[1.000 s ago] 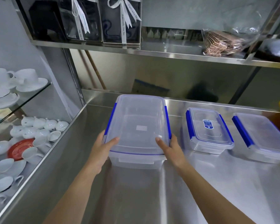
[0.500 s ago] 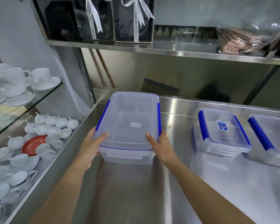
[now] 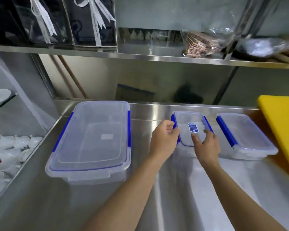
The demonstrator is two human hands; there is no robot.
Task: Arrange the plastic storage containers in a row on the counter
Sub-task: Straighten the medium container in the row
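Three clear plastic containers with blue clips stand on the steel counter (image 3: 170,194). The large container (image 3: 90,139) sits at the left with no hand on it. The small container (image 3: 187,119), with a blue label on its lid, is in the middle. A medium container (image 3: 244,135) stands to its right. My left hand (image 3: 163,139) is curled against the small container's left clip. My right hand (image 3: 205,145) lies on the near end of its lid with the fingers spread. The hands hide the small container's near end.
A yellow board (image 3: 284,129) lies at the counter's right edge, close to the medium container. White cups and saucers (image 3: 12,147) fill glass shelves left of the counter. A steel shelf (image 3: 140,55) overhead carries dark gift boxes and bags.
Both hands have let go of the large container, which now rests at the left. They have moved right onto the small middle container. The view has swung right.
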